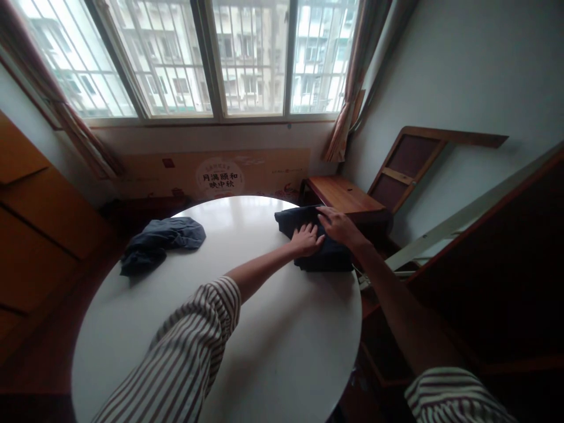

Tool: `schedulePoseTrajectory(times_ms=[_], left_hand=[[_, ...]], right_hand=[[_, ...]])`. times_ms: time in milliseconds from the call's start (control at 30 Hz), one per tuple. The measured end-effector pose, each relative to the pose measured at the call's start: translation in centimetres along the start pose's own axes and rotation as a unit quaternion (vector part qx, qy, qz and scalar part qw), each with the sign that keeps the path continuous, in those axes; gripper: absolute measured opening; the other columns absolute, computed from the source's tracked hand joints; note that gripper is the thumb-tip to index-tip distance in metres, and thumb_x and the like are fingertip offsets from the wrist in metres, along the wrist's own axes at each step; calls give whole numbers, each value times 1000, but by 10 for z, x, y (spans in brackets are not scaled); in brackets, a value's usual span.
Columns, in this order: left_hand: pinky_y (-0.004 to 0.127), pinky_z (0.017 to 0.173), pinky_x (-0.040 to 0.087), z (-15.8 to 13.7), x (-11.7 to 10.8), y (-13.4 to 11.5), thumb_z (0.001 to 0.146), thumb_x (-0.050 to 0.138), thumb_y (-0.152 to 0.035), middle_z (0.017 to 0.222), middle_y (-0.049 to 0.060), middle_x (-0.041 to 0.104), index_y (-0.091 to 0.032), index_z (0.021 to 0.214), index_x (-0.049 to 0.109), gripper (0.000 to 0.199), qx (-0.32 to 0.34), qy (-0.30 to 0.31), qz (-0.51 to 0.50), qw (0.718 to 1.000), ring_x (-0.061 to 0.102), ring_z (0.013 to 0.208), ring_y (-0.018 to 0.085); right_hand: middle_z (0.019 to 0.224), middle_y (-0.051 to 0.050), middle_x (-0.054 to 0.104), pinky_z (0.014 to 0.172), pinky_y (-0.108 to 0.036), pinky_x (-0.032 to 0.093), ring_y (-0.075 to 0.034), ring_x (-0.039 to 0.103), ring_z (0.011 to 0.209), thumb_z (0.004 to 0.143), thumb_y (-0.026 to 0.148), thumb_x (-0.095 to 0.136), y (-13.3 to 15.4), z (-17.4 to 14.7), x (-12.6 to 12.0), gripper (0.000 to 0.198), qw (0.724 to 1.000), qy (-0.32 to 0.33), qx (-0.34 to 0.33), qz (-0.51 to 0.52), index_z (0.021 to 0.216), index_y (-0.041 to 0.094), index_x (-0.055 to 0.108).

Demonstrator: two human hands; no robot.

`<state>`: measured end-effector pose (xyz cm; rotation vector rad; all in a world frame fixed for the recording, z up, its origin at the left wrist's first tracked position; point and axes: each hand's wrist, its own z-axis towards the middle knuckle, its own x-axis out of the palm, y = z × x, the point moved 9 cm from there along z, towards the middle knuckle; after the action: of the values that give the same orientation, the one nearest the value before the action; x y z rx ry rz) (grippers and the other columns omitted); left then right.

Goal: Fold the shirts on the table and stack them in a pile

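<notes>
One round white table, dark folded garment on its right, crumpled grey-blue garment on its left, left hand spread flat atop the dark one, right hand half-curled at its far edge, grip unclear

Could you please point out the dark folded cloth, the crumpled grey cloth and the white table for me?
Dark folded cloth (328, 257), head view: its lower right part.
Crumpled grey cloth (164, 238), head view: its middle.
White table (273, 329), head view: a bare part of its top.
</notes>
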<state>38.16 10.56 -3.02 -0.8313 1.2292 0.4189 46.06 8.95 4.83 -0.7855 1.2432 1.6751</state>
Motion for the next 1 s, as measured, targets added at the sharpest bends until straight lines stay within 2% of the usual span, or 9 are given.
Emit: schedulePoseTrajectory(times_ms=[133, 267, 500, 600, 700, 767, 833, 933, 1000], left_hand=[[59, 119, 10, -2, 3, -2, 101, 25, -46, 162, 15, 22, -13, 155, 26, 64, 15, -16, 11, 1000, 10, 150, 35], [65, 116, 14, -23, 4, -19, 100, 26, -49, 159, 15, 30, -18, 153, 32, 62, 43, -24, 5, 999, 17, 147, 38], [61, 113, 26, -90, 24, -71, 96, 45, -43, 156, 19, 32, -17, 150, 39, 60, 164, -119, 74, 976, 24, 144, 43], [63, 109, 32, -118, 29, -86, 94, 48, -35, 152, 18, 39, -18, 142, 49, 51, 200, -114, 85, 969, 27, 144, 42], [61, 109, 34, -156, 15, -89, 96, 45, -33, 147, 17, 47, -17, 137, 52, 45, 247, -80, 60, 964, 37, 140, 33], [56, 113, 32, -184, -10, -69, 97, 42, -30, 143, 14, 52, -18, 134, 54, 41, 248, -72, 39, 965, 44, 135, 27], [53, 116, 27, -207, -48, -22, 96, 42, -23, 138, 12, 58, -21, 129, 58, 37, 193, -90, 36, 976, 50, 130, 24], [51, 115, 29, -235, -119, 86, 93, 43, -12, 127, 12, 64, -19, 118, 65, 34, 8, -152, 37, 988, 56, 121, 24], [51, 108, 39, -256, -160, 153, 94, 49, -16, 127, 13, 62, -17, 118, 65, 28, -116, -196, 14, 974, 58, 117, 26]], right_hand=[[162, 2, 24, 114, -68, 7, -33, 13, 150, 99, 49, 36, 16, 33, 58, 54, 979, 174, -37, -100, 152, 39, 33], [166, 3, 9, 108, -75, -3, -36, -1, 150, 99, 56, 28, 9, 51, 85, 58, 962, 220, -7, -159, 155, 41, 22], [165, -2, 15, 102, -78, -8, -43, 2, 148, 98, 59, 19, 10, 75, 99, 60, 964, 187, 57, -183, 153, 38, 30], [161, -9, 26, 103, -78, -7, -47, 9, 146, 98, 53, 27, 25, 79, 98, 58, 966, 146, 66, -202, 147, 28, 45], [151, -16, 42, 107, -74, 3, -43, 26, 141, 98, 33, 30, 64, 72, 83, 50, 979, 55, 5, -195, 139, 17, 54], [141, -20, 52, 110, -65, 17, -37, 39, 132, 95, 20, 31, 97, 54, 69, 46, 983, -17, -65, -173, 133, 11, 56], [127, -23, 60, 104, -50, 31, -34, 50, 119, 92, 13, 33, 123, 26, 64, 42, 981, -37, -114, -154, 124, 7, 60], [103, -19, 69, 83, -34, 40, -28, 61, 96, 89, 11, 37, 144, -20, 80, 33, 980, 26, -142, -137, 101, 11, 68], [88, -14, 71, 72, -30, 39, -24, 64, 82, 87, 12, 42, 152, -49, 98, 28, 977, 71, -153, -129, 87, 15, 69]])
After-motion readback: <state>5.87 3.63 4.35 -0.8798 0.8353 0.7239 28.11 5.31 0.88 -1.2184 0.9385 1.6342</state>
